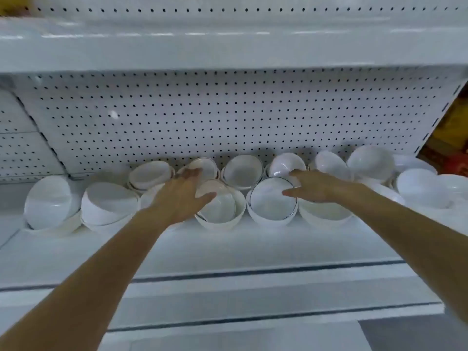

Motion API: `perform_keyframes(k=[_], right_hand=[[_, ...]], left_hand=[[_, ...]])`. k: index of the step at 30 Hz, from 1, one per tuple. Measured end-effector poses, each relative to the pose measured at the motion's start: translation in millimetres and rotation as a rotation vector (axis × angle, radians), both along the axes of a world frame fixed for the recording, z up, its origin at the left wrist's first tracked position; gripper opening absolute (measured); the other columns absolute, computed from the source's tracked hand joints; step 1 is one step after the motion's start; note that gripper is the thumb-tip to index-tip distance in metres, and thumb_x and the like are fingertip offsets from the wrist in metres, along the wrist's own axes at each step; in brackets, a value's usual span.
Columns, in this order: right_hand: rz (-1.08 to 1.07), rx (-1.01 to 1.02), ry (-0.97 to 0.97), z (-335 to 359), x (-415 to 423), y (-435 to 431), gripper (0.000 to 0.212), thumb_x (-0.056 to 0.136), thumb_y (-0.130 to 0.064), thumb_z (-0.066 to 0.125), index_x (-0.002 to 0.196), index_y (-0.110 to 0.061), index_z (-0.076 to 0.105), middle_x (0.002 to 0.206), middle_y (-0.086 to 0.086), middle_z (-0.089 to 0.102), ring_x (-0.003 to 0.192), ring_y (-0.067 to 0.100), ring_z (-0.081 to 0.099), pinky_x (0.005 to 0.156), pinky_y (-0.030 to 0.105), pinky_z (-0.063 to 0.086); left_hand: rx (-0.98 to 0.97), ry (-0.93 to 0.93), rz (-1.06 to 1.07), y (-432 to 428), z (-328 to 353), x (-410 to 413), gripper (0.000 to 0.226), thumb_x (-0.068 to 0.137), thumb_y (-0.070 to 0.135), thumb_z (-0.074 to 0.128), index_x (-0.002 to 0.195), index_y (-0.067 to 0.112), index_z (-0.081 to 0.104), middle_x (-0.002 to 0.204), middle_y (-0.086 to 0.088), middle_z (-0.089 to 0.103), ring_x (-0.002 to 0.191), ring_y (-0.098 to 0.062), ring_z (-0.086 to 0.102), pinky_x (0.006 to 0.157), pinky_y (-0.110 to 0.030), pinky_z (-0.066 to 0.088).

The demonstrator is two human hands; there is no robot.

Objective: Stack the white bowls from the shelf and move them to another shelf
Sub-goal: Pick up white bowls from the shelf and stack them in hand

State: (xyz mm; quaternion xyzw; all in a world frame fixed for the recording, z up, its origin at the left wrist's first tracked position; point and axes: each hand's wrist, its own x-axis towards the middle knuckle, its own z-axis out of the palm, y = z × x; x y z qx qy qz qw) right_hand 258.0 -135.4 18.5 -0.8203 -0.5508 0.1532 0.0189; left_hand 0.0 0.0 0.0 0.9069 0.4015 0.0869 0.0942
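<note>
Several white bowls lie in a loose row along the back of a white shelf (228,249), many tilted on their sides or nested. My left hand (182,196) reaches in with straight fingers spread over a tilted bowl (217,209) in the middle of the row and holds nothing. My right hand (316,186) is also open, fingers straight, its thumb over the rim of a bowl with a thin dark rim line (271,201). Whether either hand touches a bowl is unclear. More bowls (243,171) stand behind them against the pegboard.
A white pegboard back panel (202,115) rises behind the bowls. Another white shelf (228,46) hangs above. A lower shelf edge (253,310) shows in front. Nested bowls (50,201) sit far left, more bowls (420,188) far right. Yellow and red goods (453,138) show at right.
</note>
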Motion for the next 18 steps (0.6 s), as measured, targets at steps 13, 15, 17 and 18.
perform_keyframes(k=[13,15,17,18], right_hand=[[-0.121,0.137,0.255,-33.4,25.0,12.5,0.035,0.094,-0.035,0.054,0.127,-0.024,0.049,0.057,0.004,0.056,0.049,0.016,0.049,0.053,0.025,0.042],[-0.105,0.140,0.259,-32.6,22.9,11.8,0.031,0.096,-0.031,0.052,0.126,-0.023,0.050,0.056,0.003,0.054,0.046,0.011,0.047,0.051,0.021,0.041],[-0.093,0.140,0.290,-30.8,19.7,11.5,0.026,0.097,-0.025,0.048,0.122,-0.017,0.052,0.059,0.005,0.055,0.038,0.003,0.046,0.046,0.015,0.039],[-0.093,0.147,0.305,-30.2,18.0,11.3,0.024,0.098,-0.021,0.047,0.119,-0.013,0.053,0.060,0.008,0.056,0.034,0.001,0.045,0.043,0.012,0.036]], left_hand=[[-0.172,-0.127,0.016,9.8,-28.8,11.1,0.063,0.094,0.050,0.048,0.148,0.023,0.028,0.146,-0.005,0.043,0.113,-0.030,0.055,0.102,-0.042,0.041],[-0.173,-0.119,0.018,10.2,-28.0,10.0,0.064,0.094,0.050,0.048,0.148,0.024,0.026,0.145,-0.005,0.044,0.107,-0.031,0.057,0.099,-0.042,0.043],[-0.165,-0.099,0.005,8.2,-27.3,9.6,0.066,0.095,0.050,0.047,0.150,0.025,0.021,0.143,-0.006,0.044,0.103,-0.032,0.058,0.097,-0.043,0.045],[-0.157,-0.087,-0.004,7.3,-27.5,9.9,0.067,0.095,0.050,0.047,0.150,0.025,0.019,0.143,-0.007,0.043,0.100,-0.032,0.058,0.096,-0.043,0.045]])
